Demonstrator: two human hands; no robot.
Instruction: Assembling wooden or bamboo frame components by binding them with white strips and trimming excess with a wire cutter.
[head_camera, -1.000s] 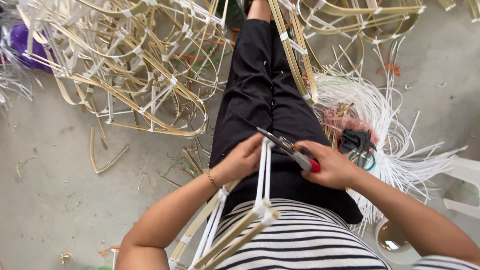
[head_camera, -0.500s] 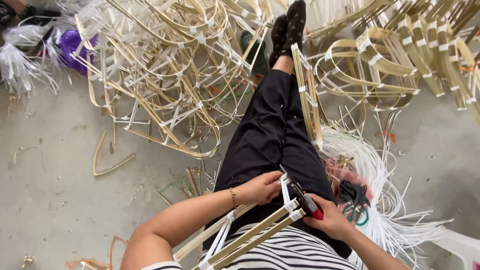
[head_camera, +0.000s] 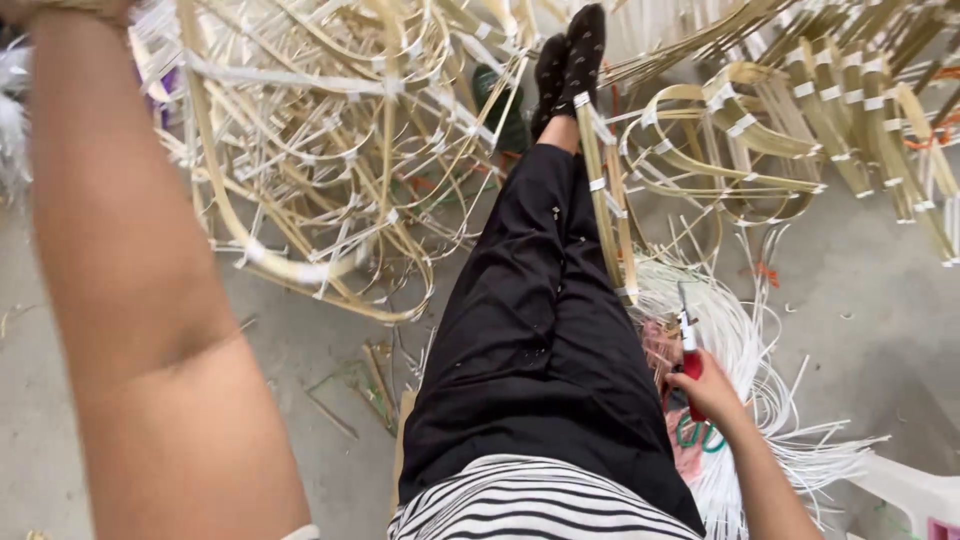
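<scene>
Beside the black-trousered leg, the right hand (head_camera: 712, 392) is clamped on red-handled snips (head_camera: 688, 345) above white strips (head_camera: 770, 400); left hand's grip cannot be told.

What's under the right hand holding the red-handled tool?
Under the right hand and red-handled tool: white strips, green-handled scissors, something pink. The hand hides the rest.

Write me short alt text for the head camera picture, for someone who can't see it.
Seen from above, a seated person's right hand holds a red-handled cutter beside black-trousered legs, over a bundle of white strips. The left arm is raised, its hand out of view, with bent bamboo frames piled on the floor.
</scene>
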